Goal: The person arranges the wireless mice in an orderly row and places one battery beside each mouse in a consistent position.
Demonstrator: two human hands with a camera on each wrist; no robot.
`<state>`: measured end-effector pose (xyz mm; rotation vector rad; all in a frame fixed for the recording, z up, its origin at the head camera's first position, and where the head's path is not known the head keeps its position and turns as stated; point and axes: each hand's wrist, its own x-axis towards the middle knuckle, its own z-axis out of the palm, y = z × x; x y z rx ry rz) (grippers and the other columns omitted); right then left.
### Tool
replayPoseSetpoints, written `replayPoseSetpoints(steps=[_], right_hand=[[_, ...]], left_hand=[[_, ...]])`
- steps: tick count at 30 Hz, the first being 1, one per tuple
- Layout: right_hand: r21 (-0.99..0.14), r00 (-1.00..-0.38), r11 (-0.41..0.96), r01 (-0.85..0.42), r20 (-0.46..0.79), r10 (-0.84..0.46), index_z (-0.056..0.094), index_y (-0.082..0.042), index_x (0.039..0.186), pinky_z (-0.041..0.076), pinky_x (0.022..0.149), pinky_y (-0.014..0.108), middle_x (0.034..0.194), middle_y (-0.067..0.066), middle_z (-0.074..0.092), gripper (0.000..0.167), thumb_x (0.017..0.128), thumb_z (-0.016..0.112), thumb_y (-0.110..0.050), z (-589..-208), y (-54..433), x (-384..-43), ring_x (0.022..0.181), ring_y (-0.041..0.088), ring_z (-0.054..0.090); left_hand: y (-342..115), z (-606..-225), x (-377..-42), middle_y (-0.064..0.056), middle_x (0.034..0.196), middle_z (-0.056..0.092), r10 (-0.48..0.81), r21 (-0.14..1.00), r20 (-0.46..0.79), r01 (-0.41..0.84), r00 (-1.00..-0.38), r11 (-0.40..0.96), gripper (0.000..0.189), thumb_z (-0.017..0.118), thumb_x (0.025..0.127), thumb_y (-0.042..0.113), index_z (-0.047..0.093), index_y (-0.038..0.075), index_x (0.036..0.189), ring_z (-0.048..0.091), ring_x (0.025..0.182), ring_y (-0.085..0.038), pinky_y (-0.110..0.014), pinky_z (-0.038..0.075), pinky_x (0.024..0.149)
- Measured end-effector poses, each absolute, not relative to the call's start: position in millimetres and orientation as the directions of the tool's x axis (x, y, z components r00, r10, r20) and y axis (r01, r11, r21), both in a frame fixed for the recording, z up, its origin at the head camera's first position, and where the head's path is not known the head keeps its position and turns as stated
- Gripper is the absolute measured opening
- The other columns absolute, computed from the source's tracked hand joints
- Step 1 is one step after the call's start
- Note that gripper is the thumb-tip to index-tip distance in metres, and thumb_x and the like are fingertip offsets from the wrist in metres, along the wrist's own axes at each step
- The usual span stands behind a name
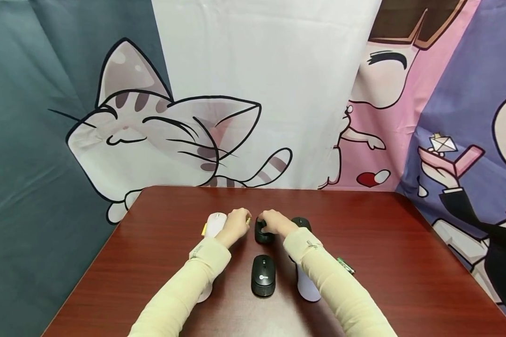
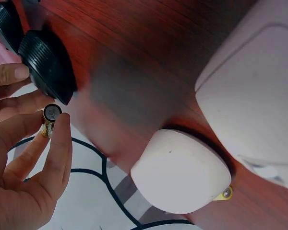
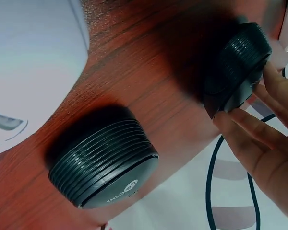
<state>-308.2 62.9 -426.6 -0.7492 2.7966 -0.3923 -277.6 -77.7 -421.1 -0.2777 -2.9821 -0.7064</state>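
My left hand (image 1: 237,224) pinches a small gold-and-black battery (image 2: 49,123) between thumb and fingertips, its flat end showing in the left wrist view. My right hand (image 1: 277,222) grips a black mouse (image 1: 263,233) by its sides, at the back middle of the table; ridges show along the mouse's edge (image 3: 240,60). The two hands are close together, with the battery just left of this mouse. Left of my left hand lies a white mouse (image 1: 215,223), with a yellow battery (image 2: 225,193) beside it. A second black mouse (image 1: 301,222) lies right of my right hand.
Nearer on the brown table (image 1: 152,262) are a third black mouse (image 1: 263,276), a lavender mouse (image 1: 308,285) partly behind my right sleeve, and a white one (image 1: 205,294) mostly behind my left sleeve. A green battery (image 1: 346,265) lies at the right. Cartoon cloth hangs behind.
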Motion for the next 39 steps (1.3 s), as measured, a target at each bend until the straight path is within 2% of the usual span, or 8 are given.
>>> replayPoseSetpoints(steps=[3, 8, 13, 18, 24, 30, 34, 39], right_hand=[[-0.305, -0.845, 0.84, -0.449, -0.159, -0.51, 0.065, 0.0, 0.113, 0.051, 0.088, 0.039, 0.115, 0.014, 0.066, 0.034, 0.08, 0.071, -0.003, -424, 59, -311, 0.106, 0.028, 0.062], [-0.27, -0.842, 0.853, -0.446, -0.196, -0.502, 0.065, -0.001, 0.113, 0.05, 0.089, 0.039, 0.113, 0.013, 0.066, 0.035, 0.079, 0.072, -0.001, -420, 55, -311, 0.108, 0.027, 0.06], [-0.257, -0.84, 0.855, -0.451, -0.202, -0.504, 0.066, -0.002, 0.11, 0.051, 0.087, 0.038, 0.112, 0.013, 0.066, 0.033, 0.078, 0.073, 0.0, -420, 58, -311, 0.106, 0.027, 0.061], [-0.268, -0.842, 0.856, -0.441, -0.206, -0.499, 0.066, -0.003, 0.112, 0.05, 0.09, 0.038, 0.114, 0.012, 0.066, 0.035, 0.078, 0.073, -0.001, -419, 60, -312, 0.109, 0.026, 0.06], [-0.293, -0.837, 0.847, -0.444, -0.204, -0.509, 0.065, -0.003, 0.114, 0.049, 0.09, 0.039, 0.116, 0.012, 0.065, 0.036, 0.079, 0.072, -0.001, -419, 61, -312, 0.109, 0.027, 0.06], [-0.298, -0.838, 0.844, -0.447, -0.192, -0.511, 0.066, -0.002, 0.112, 0.05, 0.088, 0.038, 0.114, 0.013, 0.066, 0.035, 0.077, 0.072, 0.002, -419, 61, -310, 0.107, 0.027, 0.06], [-0.288, -0.84, 0.847, -0.446, -0.194, -0.508, 0.066, -0.002, 0.111, 0.05, 0.088, 0.038, 0.113, 0.013, 0.066, 0.034, 0.077, 0.072, 0.002, -419, 61, -311, 0.106, 0.026, 0.06], [-0.289, -0.844, 0.851, -0.439, -0.192, -0.501, 0.066, -0.002, 0.11, 0.05, 0.087, 0.038, 0.112, 0.012, 0.066, 0.034, 0.077, 0.072, 0.001, -417, 61, -310, 0.105, 0.025, 0.061]], left_hand=[[-77, -422, -279, -0.012, 0.093, 0.07, 0.151, 0.449, 0.088, 0.174, -0.985, 0.876, 0.022, 0.069, 0.079, -0.001, 0.069, 0.001, 0.101, 0.066, 0.088, -0.029, -0.04, 0.052, 0.08], [-71, -423, -281, -0.014, 0.097, 0.07, 0.199, 0.429, 0.086, 0.216, -0.976, 0.877, 0.022, 0.067, 0.08, -0.002, 0.069, 0.0, 0.101, 0.066, 0.093, -0.03, -0.04, 0.053, 0.081], [-62, -427, -286, -0.014, 0.094, 0.07, 0.186, 0.401, 0.096, 0.209, -0.978, 0.892, 0.015, 0.063, 0.083, -0.001, 0.07, 0.0, 0.097, 0.067, 0.09, -0.03, -0.04, 0.054, 0.08], [-56, -433, -292, -0.013, 0.089, 0.07, 0.146, 0.4, 0.064, 0.16, -0.987, 0.903, 0.013, 0.057, 0.088, 0.0, 0.069, 0.0, 0.089, 0.067, 0.086, -0.03, -0.04, 0.054, 0.078], [-54, -445, -297, -0.015, 0.08, 0.067, 0.053, 0.444, 0.003, 0.049, -0.999, 0.895, 0.009, 0.06, 0.086, 0.0, 0.065, 0.0, 0.079, 0.066, 0.079, -0.03, -0.04, 0.054, 0.073], [-54, -452, -299, -0.013, 0.073, 0.064, 0.003, 0.487, 0.006, 0.005, -1.0, 0.874, 0.009, 0.063, 0.081, -0.002, 0.061, 0.001, 0.072, 0.064, 0.071, -0.029, -0.037, 0.052, 0.066], [-54, -452, -300, -0.013, 0.075, 0.066, -0.024, 0.532, -0.002, -0.021, -1.0, 0.846, 0.007, 0.063, 0.079, -0.004, 0.064, 0.0, 0.074, 0.064, 0.073, -0.028, -0.037, 0.052, 0.068], [-54, -450, -299, -0.014, 0.083, 0.07, -0.026, 0.539, -0.033, -0.039, -0.999, 0.841, 0.008, 0.063, 0.08, -0.002, 0.07, -0.001, 0.083, 0.066, 0.079, -0.03, -0.038, 0.054, 0.074]])
